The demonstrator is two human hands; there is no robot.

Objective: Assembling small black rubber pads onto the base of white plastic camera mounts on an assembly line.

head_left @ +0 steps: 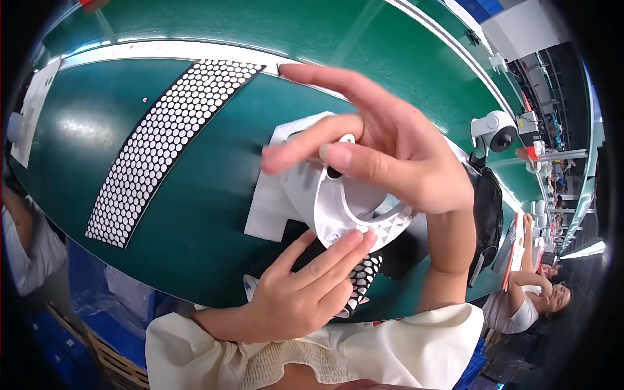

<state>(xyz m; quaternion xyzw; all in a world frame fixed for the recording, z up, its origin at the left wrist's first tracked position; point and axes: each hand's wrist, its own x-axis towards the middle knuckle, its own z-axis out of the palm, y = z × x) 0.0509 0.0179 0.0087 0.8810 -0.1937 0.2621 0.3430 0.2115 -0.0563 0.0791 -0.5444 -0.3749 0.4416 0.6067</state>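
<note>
The right hand (403, 156) holds a white plastic part (344, 208) up over the green bench (195, 214). Its thumb and first finger pinch the top of the part, and the other fingers stick out. The left hand (305, 292) has its grip on the bottom edge of the part, with fingertips pressed on it. Under the part lies a white foam pad (273, 201). A small dotted sheet (364, 276) lies just by the left hand. A long dotted sheet (162, 143) lies on the bench, well off to the left. A white camera (497, 132) stands far on the right.
</note>
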